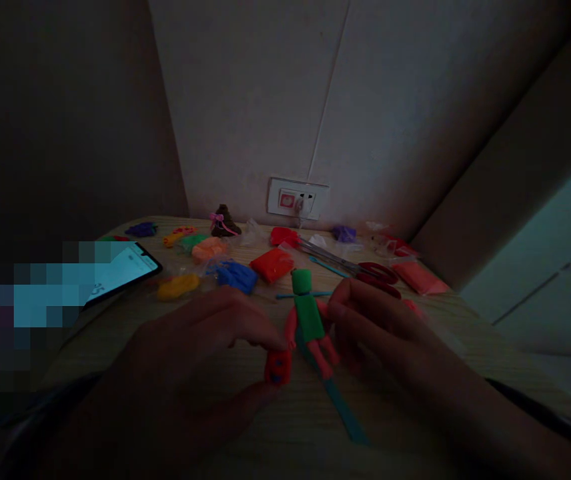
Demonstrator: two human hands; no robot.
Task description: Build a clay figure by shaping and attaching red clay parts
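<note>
Between the thumb and fingers of my left hand (200,353) is a small red clay block (278,368) with blue marks on its face. Beside it lies a clay figure (309,319) with a green head, green body and reddish arms and legs. My right hand (380,327) has its fingers closed at the figure's arm on the right side; the fingertips cover the end of that arm. A flat teal modelling tool (344,410) shows from beneath the figure, pointing toward me. Another thin teal stick (285,295) passes behind the figure's neck.
Bagged clay lies across the back of the wooden table: a blue lump (235,275), a yellow one (179,287) and a red one (271,265). Red-handled scissors (338,257) lie behind my right hand. A lit phone (124,270) stands at the left. The wall has a socket (298,199).
</note>
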